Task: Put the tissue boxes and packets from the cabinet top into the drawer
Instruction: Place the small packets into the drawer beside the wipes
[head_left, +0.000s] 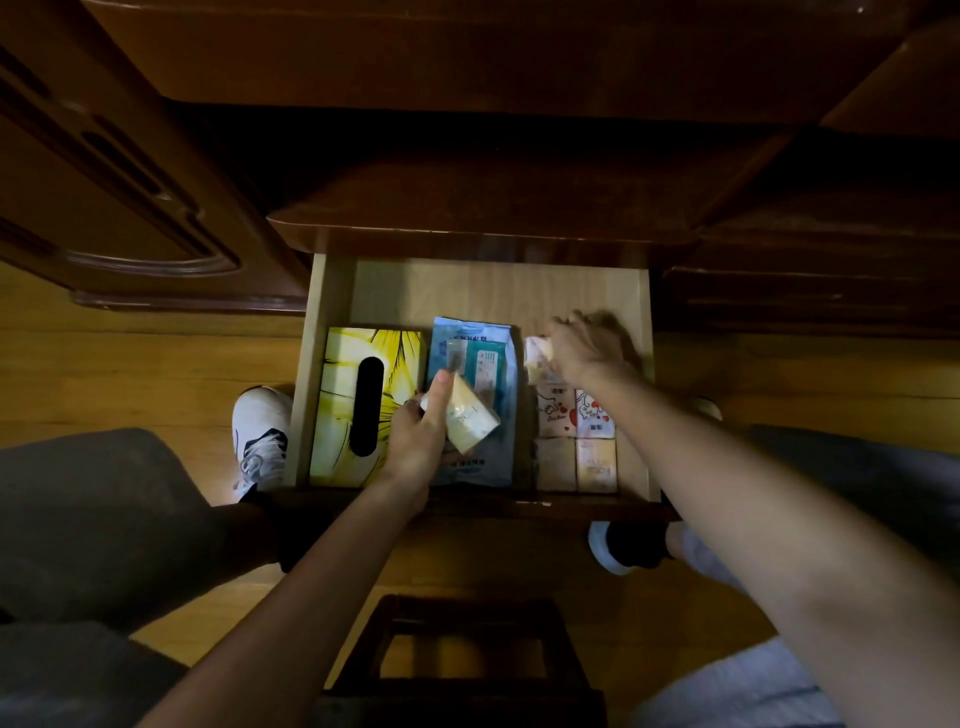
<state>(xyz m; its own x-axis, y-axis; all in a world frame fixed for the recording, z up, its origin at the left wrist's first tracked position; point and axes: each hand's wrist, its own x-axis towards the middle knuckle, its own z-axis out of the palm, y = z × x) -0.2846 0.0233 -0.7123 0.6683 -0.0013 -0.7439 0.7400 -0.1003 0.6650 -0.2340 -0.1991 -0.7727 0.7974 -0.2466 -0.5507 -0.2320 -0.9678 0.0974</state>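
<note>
Left hand (422, 435) grips a small pale-yellow tissue packet (470, 420) over the near part of the open drawer (326, 306), thumb stretched up along the packet's left edge, the packet tilted above the blue wipes pack (475, 364). That blue pack lies flat in the middle of the drawer, running from the front wall back past halfway. Just beside it on the left sits the yellow tissue box (347, 410), its dark oval slot facing up, filling the left side against the drawer wall. On the right side, four small packets are lined up in two rows: two plain pale ones (576, 464) at the front and two white ones with red cartoon prints (574, 413) just behind them. Farther back, the right hand (587, 345) is blurred; its fingers are curled down onto another small light packet (537, 355) behind the printed pair. Beyond the hands the drawer's pale wooden floor is bare up to the dark cabinet top (488, 208) overhanging it.
</note>
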